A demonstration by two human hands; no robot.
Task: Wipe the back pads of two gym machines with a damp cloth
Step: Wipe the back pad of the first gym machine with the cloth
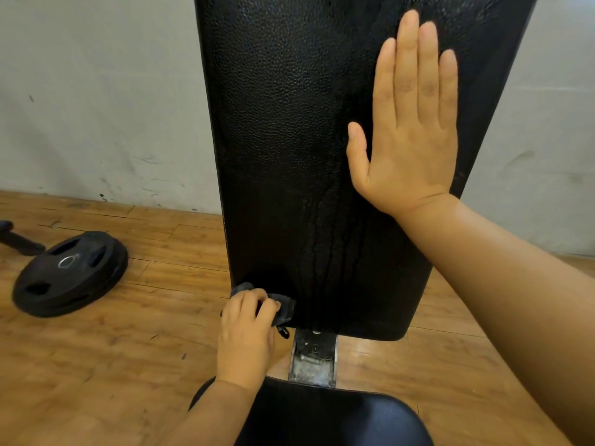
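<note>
A tall black textured back pad (283,130) fills the middle of the view, with wet streaks running down its lower half. My left hand (246,336) grips a dark damp cloth (283,309) against the pad's lower left corner. Flat against the pad's upper right side lies my right hand (409,123), fingers straight and together. Below the pad, a metal frame bar (314,355) joins it to the black seat pad (331,416).
A black weight plate (69,273) lies on the wooden floor (128,349) to the left, with a dark bar end (19,241) beside it. A scuffed pale wall (96,91) stands behind the machine.
</note>
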